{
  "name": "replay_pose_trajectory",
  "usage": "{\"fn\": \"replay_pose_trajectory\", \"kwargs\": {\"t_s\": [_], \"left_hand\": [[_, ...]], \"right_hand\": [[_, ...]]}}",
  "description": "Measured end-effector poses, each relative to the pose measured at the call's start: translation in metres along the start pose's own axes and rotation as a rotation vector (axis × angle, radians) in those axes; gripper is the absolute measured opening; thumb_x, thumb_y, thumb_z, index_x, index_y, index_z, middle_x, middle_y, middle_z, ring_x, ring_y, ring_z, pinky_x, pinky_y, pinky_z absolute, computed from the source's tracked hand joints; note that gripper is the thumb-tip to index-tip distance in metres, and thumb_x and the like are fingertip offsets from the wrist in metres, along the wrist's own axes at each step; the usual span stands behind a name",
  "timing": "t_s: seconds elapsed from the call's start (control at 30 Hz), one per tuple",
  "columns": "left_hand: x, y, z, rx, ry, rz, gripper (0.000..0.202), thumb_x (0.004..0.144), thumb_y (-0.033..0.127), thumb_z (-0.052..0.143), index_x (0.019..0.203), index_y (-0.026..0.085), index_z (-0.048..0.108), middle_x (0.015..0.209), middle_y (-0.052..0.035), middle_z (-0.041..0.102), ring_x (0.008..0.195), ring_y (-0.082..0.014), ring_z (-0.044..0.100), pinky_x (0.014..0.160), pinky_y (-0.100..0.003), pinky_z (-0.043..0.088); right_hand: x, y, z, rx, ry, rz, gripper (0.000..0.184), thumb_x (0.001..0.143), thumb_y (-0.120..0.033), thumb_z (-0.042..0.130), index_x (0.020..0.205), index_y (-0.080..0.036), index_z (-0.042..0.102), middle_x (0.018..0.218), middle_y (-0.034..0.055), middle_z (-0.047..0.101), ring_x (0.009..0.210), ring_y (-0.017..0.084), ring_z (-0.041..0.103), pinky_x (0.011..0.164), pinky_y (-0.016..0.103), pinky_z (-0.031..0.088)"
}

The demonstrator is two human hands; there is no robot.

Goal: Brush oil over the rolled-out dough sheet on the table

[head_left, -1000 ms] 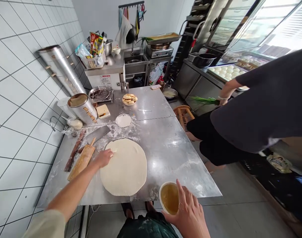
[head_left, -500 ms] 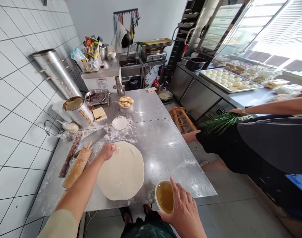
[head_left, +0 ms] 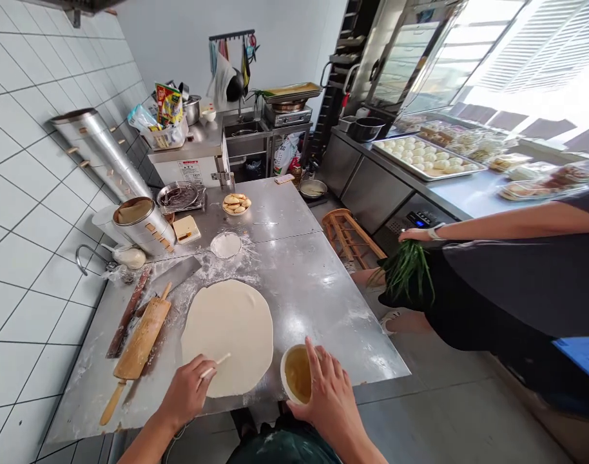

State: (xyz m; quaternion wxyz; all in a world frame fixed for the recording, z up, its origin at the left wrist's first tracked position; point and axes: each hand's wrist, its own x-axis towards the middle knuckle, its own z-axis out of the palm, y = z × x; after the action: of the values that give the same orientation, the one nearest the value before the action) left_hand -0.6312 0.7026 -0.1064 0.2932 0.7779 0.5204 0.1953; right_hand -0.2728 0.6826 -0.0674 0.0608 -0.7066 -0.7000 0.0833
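A wide round sheet of pale dough lies flat on the floured steel table. My left hand grips a small pale brush over the dough's near edge. My right hand holds a white bowl of yellowish oil at the table's front edge, just right of the dough.
A wooden rolling pin, a thin dark stick and a cleaver lie left of the dough. A flour dish, a plate of buns and metal cylinders sit behind. At right, a person in dark clothes holds green chives beside a wooden stool.
My left hand pulled the brush from the dough's far left edge back to its near edge. The bowl moved left toward the dough. The person at right lowered the chives.
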Motion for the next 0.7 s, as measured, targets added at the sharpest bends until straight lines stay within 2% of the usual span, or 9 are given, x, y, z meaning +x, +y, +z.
{"fn": "replay_pose_trajectory", "kwargs": {"t_s": [0.1, 0.17, 0.23, 0.3, 0.37, 0.47, 0.7], "left_hand": [[0.009, 0.044, -0.033, -0.161, 0.253, -0.131, 0.02, 0.102, 0.035, 0.052, 0.109, 0.027, 0.069, 0.098, -0.0023, 0.071, 0.089, -0.014, 0.071, 0.083, -0.026, 0.056], [0.023, 0.075, -0.043, -0.271, 0.359, -0.213, 0.022, 0.1, 0.04, 0.054, 0.103, 0.025, 0.07, 0.091, -0.0016, 0.071, 0.08, -0.0137, 0.072, 0.075, -0.024, 0.056], [0.037, 0.1, -0.04, -0.383, 0.371, -0.264, 0.027, 0.099, 0.045, 0.055, 0.098, 0.024, 0.071, 0.089, -0.0019, 0.073, 0.073, -0.0137, 0.072, 0.067, -0.023, 0.055], [0.05, 0.114, -0.03, -0.47, 0.333, -0.29, 0.033, 0.098, 0.05, 0.054, 0.096, 0.023, 0.072, 0.092, -0.0032, 0.074, 0.069, -0.0136, 0.072, 0.066, -0.023, 0.056], [0.058, 0.118, -0.017, -0.512, 0.307, -0.317, 0.038, 0.097, 0.054, 0.053, 0.095, 0.021, 0.072, 0.091, -0.0048, 0.076, 0.066, -0.0144, 0.072, 0.066, -0.025, 0.057], [0.062, 0.112, -0.005, -0.544, 0.299, -0.394, 0.043, 0.095, 0.059, 0.053, 0.096, 0.02, 0.071, 0.086, -0.0071, 0.079, 0.064, -0.0168, 0.073, 0.067, -0.027, 0.058], [0.061, 0.107, 0.0, -0.517, 0.282, -0.397, 0.043, 0.095, 0.06, 0.053, 0.098, 0.021, 0.071, 0.092, -0.0082, 0.081, 0.067, -0.0174, 0.074, 0.069, -0.028, 0.057]], "right_hand": [[0.004, -0.01, 0.001, 0.042, -0.03, -0.006, 0.126, 0.059, -0.032, 0.084, 0.166, -0.023, 0.016, 0.152, 0.0188, 0.048, 0.138, 0.042, 0.045, 0.114, 0.054, 0.038], [0.006, -0.018, 0.003, 0.068, -0.032, -0.013, 0.13, 0.057, -0.031, 0.085, 0.167, -0.023, 0.015, 0.154, 0.0184, 0.047, 0.139, 0.042, 0.043, 0.116, 0.054, 0.036], [0.008, -0.027, 0.004, 0.086, -0.024, -0.026, 0.134, 0.055, -0.03, 0.085, 0.167, -0.022, 0.012, 0.154, 0.0188, 0.046, 0.14, 0.042, 0.042, 0.117, 0.054, 0.036], [0.01, -0.035, 0.005, 0.103, -0.022, -0.044, 0.136, 0.053, -0.03, 0.086, 0.167, -0.021, 0.012, 0.154, 0.0194, 0.046, 0.139, 0.042, 0.041, 0.117, 0.055, 0.035], [0.012, -0.041, 0.005, 0.121, -0.026, -0.061, 0.136, 0.053, -0.031, 0.086, 0.167, -0.021, 0.013, 0.154, 0.0194, 0.046, 0.138, 0.041, 0.041, 0.117, 0.055, 0.035], [0.015, -0.047, 0.002, 0.144, -0.035, -0.083, 0.134, 0.054, -0.034, 0.086, 0.167, -0.02, 0.015, 0.154, 0.0197, 0.046, 0.137, 0.041, 0.042, 0.117, 0.055, 0.036], [0.018, -0.047, 0.003, 0.145, -0.066, -0.061, 0.132, 0.055, -0.031, 0.087, 0.167, -0.019, 0.017, 0.155, 0.0233, 0.044, 0.139, 0.043, 0.04, 0.117, 0.057, 0.034]]}}
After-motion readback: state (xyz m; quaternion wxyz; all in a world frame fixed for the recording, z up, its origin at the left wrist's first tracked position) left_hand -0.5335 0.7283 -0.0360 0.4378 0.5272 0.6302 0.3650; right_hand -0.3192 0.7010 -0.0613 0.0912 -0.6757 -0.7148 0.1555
